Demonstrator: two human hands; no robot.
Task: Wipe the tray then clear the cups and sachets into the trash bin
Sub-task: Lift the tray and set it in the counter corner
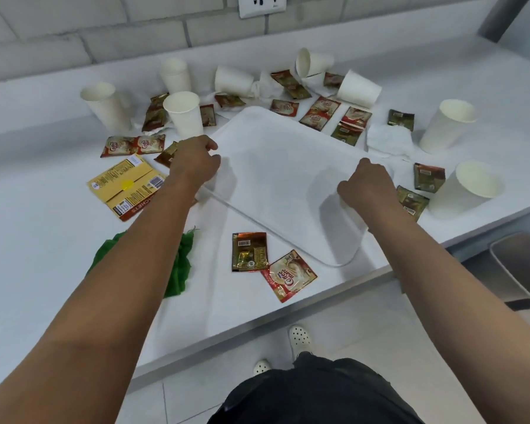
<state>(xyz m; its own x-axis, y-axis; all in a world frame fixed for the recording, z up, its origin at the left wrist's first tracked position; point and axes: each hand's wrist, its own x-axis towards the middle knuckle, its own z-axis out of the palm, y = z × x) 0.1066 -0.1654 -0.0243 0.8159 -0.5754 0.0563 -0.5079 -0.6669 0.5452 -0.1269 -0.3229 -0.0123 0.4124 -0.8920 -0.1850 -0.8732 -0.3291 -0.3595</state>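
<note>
Two hands grip white tray (282,166) at opposite edges: left hand (193,162), right hand (366,185). Tray sits mid-surface, nothing inside. Eight paper cups, some tipped; sachets scattered around.

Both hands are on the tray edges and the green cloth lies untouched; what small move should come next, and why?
Probably let the left hand leave the tray and pick up the green cloth beside it: wiping comes first, and neither hand holds the cloth.
</note>
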